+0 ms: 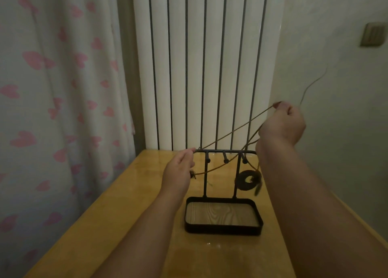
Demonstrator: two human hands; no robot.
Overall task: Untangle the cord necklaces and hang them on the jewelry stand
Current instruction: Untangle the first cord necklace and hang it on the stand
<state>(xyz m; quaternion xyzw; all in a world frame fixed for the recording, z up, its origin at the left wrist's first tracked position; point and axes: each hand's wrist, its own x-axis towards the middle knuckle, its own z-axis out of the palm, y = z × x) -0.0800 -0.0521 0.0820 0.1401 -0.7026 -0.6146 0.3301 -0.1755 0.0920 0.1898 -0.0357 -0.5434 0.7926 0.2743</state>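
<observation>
The left hand [178, 169] pinches the cord necklace [231, 129] at the left end of the jewelry stand [220, 151], while the right hand [285, 123] pinches it higher right.

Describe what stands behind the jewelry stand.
Behind the stand the table ends at a white radiator, with a curtain to its left. The right arm covers whatever is behind the stand's right end.

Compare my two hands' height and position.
The left hand sits low, level with the stand's top bar; the right hand is raised well above it. The left hand is at the stand's left end; the right hand is beyond its right end. Both pinch the cord.
</observation>
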